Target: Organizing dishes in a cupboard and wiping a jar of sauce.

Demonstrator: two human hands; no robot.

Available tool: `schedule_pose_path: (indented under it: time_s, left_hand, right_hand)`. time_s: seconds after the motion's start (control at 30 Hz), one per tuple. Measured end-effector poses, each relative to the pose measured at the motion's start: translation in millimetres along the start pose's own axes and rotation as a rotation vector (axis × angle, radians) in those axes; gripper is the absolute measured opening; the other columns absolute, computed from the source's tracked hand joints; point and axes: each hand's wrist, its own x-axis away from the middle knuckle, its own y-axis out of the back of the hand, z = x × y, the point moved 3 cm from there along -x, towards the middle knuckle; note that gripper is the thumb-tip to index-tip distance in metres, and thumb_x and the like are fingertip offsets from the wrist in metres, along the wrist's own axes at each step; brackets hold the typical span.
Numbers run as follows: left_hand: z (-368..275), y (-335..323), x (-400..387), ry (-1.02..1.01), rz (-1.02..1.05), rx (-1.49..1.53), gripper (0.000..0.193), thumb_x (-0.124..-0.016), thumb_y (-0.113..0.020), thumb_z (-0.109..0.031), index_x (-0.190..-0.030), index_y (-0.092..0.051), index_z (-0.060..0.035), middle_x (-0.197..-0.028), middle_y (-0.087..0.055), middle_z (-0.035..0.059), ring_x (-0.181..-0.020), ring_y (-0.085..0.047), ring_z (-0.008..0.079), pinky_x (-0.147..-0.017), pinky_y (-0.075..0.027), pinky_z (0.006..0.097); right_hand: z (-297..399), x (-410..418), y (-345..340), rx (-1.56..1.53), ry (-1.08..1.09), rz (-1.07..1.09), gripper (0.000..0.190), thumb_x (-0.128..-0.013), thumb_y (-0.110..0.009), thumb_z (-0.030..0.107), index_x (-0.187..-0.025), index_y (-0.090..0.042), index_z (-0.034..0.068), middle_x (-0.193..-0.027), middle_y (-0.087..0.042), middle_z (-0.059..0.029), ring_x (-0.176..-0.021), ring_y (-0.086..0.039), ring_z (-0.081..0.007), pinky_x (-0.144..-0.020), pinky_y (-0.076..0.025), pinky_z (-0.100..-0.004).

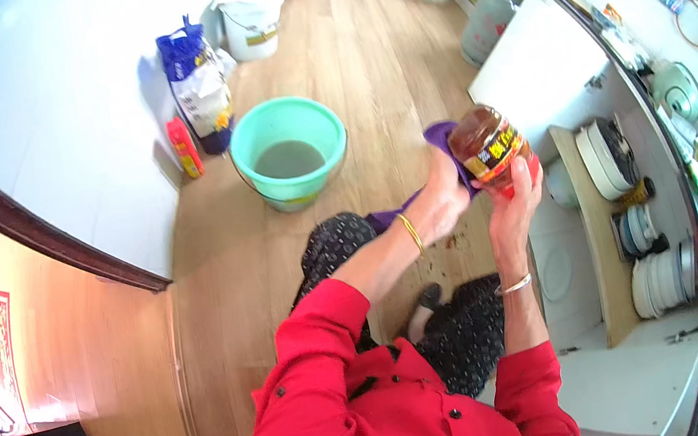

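My right hand [513, 192] grips a clear jar [489, 144] with brownish contents, a red lid and a printed label; the jar is tilted, with its lid end toward me. Against the jar's left side, my left hand [445, 196] holds a purple cloth [442, 135], one end of which trails down over my wrist toward my knee. A light green bucket [239, 132] with murky water [289, 159] in it stands on the wooden floor, left of my hands.
To my right is an open cabinet with a wooden shelf [591, 234] and stacked dishes [661, 285]. A blue-and-white bag [199, 91], a red bottle [184, 148] and a white bucket [251, 35] stand by the left wall. A gas cylinder [486, 25] is beyond the cabinet door [543, 57].
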Motion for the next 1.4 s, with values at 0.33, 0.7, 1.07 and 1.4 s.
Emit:
schedule_pose_path:
  time_s: [0.33,0.7,1.07,1.4]
  left_hand:
    - [15.1,-5.2,-6.8,0.151,0.073,0.067,0.039,-0.099,-0.029,-0.030,-0.110,-0.056,-0.0053,-0.108,-0.062,0.0113,-0.100,-0.060,0.0235,-0.094,-0.047,0.0402]
    - [40.5,-14.1,9.5,-0.214,0.220,-1.228,0.051,-0.074,-0.057,0.005,-0.124,-0.045,0.0025,-0.117,-0.055,0.0092,-0.106,-0.055,0.0194,-0.096,-0.043,0.0327]
    - [108.0,52.4,-52.5,0.349,0.003,-0.826,0.024,-0.096,-0.049,-0.021,-0.094,-0.058,0.0013,-0.087,-0.062,0.0105,-0.079,-0.060,0.0170,-0.069,-0.051,0.0297]
    - [137.9,102.1,-86.2,0.453,-0.233,-1.017,0.033,-0.098,-0.044,-0.032,-0.102,-0.056,-0.0012,-0.097,-0.065,0.0129,-0.089,-0.062,0.0234,-0.083,-0.052,0.0357]
  right_hand:
    - [5.5,-17.2,9.4,0.793,0.501,-0.079,0.079,-0.057,-0.087,0.031,-0.118,-0.047,0.003,-0.109,-0.056,-0.0147,-0.098,-0.058,-0.0293,-0.084,-0.048,-0.0375]
    - [25.6,-66.5,232.2,0.931,0.020,-0.453,0.079,-0.054,-0.081,0.042,-0.114,-0.053,0.000,-0.105,-0.061,-0.0191,-0.096,-0.059,-0.0314,-0.086,-0.046,-0.0380]
    - [71.9,11.4,550.9,1.274,-0.148,-1.164,0.079,-0.054,-0.079,0.045,-0.111,-0.055,-0.004,-0.096,-0.064,-0.0207,-0.088,-0.063,-0.0301,-0.078,-0.049,-0.0362]
    - [116.4,16.8,675.8,1.643,-0.518,-1.294,0.082,-0.053,-0.077,0.048,-0.112,-0.053,-0.004,-0.098,-0.065,-0.0201,-0.088,-0.065,-0.0303,-0.074,-0.052,-0.0348]
